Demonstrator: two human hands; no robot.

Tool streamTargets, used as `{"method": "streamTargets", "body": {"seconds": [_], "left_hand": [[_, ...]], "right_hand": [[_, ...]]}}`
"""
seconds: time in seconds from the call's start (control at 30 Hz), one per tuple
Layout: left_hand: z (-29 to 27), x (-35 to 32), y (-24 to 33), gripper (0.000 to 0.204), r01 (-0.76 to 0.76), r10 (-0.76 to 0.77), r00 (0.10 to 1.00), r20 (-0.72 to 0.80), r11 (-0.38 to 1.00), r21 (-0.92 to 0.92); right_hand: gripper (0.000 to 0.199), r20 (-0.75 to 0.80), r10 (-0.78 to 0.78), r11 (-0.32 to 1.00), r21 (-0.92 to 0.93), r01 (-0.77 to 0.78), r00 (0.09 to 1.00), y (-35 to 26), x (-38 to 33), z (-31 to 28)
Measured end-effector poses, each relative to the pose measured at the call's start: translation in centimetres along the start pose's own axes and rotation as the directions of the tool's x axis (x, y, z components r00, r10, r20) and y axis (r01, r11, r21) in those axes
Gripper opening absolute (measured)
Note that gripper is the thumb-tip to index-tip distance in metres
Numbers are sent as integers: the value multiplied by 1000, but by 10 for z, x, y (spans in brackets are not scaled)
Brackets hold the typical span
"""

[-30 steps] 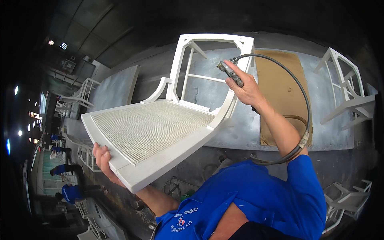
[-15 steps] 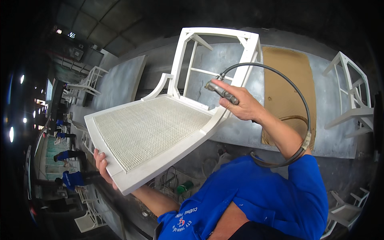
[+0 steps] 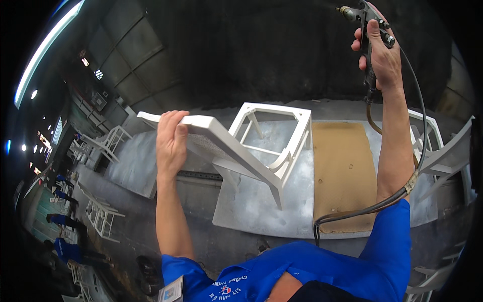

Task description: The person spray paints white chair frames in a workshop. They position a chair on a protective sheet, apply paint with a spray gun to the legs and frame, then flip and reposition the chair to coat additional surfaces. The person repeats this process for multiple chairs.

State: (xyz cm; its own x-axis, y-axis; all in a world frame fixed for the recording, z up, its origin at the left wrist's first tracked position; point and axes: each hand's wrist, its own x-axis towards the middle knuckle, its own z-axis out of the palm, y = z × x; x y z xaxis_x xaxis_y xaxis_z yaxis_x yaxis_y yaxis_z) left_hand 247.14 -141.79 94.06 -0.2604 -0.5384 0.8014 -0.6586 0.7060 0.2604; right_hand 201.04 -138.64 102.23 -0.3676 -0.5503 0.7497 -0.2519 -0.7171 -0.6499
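My left hand is closed over the top end of the backrest of a white chair. The chair is tipped over, with its cane-woven back panel slanting toward me and its open seat frame standing behind. Raised at the upper right, my right hand grips a metal spray gun, its nozzle pointing left, above and apart from the chair. A dark hose runs from the gun down along my right forearm.
Beneath the chair is a grey, paint-dusted board with a brown cardboard sheet on it. Another white chair stands at the right. More white chairs and several people in blue are at the left.
My left hand has lifted the backrest up and away, so the cane panel now shows edge-on. The right hand has swung up and right with the spray gun, away from the chair.
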Motion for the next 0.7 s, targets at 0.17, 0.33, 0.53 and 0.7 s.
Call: {"method": "streamTargets", "body": {"seconds": [0.17, 0.33, 0.53, 0.7], "left_hand": [[-12, 62, 15, 49, 253, -287, 947, 145, 944, 213], [-21, 141, 81, 22, -243, 245, 970, -6, 965, 103], [3, 211, 216, 26, -815, 825, 562, 61, 564, -132], [29, 225, 266, 18, -894, 902, 428, 63, 433, -119]], "right_hand": [[62, 13, -76, 997, -27, 76, 997, -49, -2, -8], [61, 46, -20, 1000, -2, 20, 999, -48, -2, -8], [47, 111, -22, 999, -31, 26, 994, -58, 0, 22], [27, 143, 67, 978, -207, -37, 988, -82, -7, 33]]}}
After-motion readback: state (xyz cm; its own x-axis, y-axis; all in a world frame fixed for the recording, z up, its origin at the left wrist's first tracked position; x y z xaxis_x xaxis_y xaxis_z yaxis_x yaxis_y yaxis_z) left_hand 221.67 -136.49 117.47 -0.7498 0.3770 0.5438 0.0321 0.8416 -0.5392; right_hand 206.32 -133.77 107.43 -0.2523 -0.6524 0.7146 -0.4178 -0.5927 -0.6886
